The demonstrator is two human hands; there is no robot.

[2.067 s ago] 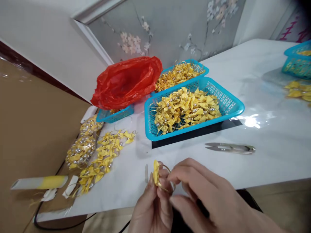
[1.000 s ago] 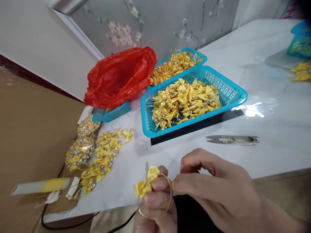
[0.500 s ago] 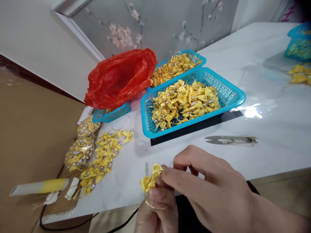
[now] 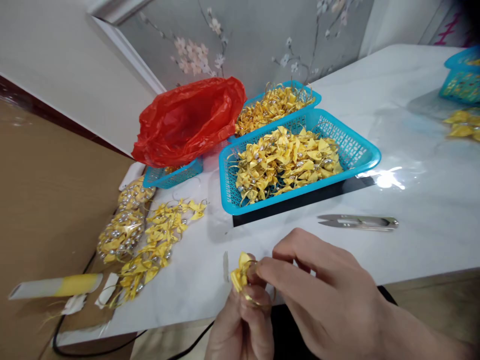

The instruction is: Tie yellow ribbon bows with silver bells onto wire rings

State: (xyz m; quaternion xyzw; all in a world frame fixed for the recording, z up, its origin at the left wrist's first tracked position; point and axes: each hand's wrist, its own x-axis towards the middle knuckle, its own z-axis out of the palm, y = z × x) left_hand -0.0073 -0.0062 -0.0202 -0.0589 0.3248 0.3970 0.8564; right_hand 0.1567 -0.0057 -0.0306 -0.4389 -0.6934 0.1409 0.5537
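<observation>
At the near edge of the table, the left hand pinches a yellow bow on a thin gold ring, fingers pressed together around them. The right hand comes in from the right, its thumb and forefinger closed on the ring just beside the bow, its other fingers curled loosely. Bow and ring sit between the two hands, just over the table's near edge.

Snips lie flat on the table beyond the right hand, apart from it. Further in, toward the middle of the table, stands a blue basket heaped with yellow bows. A second basket with darker gold pieces touches it on the far side. At the far left corner, a red bag sags over a third basket. Along the left edge lie a loose pile of bows and, just beside it, clear packs of more bows. A white and yellow tube lies off the table's near left corner. At the right edge, another basket and a few bows show partly.
</observation>
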